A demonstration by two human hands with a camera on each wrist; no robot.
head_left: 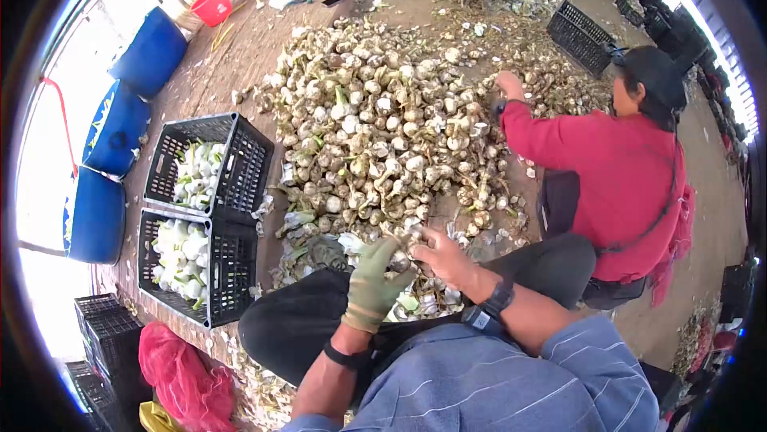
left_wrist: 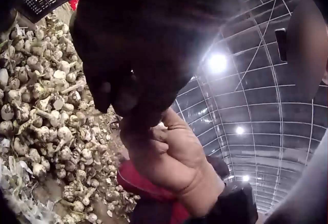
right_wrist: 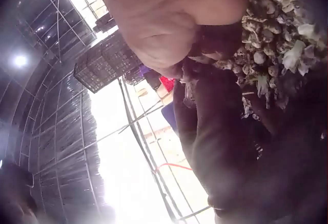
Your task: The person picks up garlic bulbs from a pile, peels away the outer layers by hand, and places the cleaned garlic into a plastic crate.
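Observation:
My left hand [head_left: 371, 282], in a greenish glove, and my bare right hand [head_left: 449, 259] meet above my lap. Between their fingertips is a garlic bulb [head_left: 404, 238], mostly covered by the fingers. The right wrist view shows the gloved fingers [right_wrist: 218, 116] pinching a pale, papery part of the garlic [right_wrist: 190, 89] just below the bare hand. Seen from the left wrist, the bare hand [left_wrist: 177, 155] curls in against the dark gloved one [left_wrist: 133, 75]. Right in front of both hands lies a big heap of untrimmed garlic [head_left: 375, 128] with stems and dirt on it.
Two black crates [head_left: 232, 216] of cleaned white garlic stand at my left, with blue barrels [head_left: 148, 52] behind them. A person in a red top [head_left: 615, 176] sits at my right, reaching into the heap. Pink netting [head_left: 184, 376] lies at lower left; another black crate [head_left: 579, 36] rests beyond the heap.

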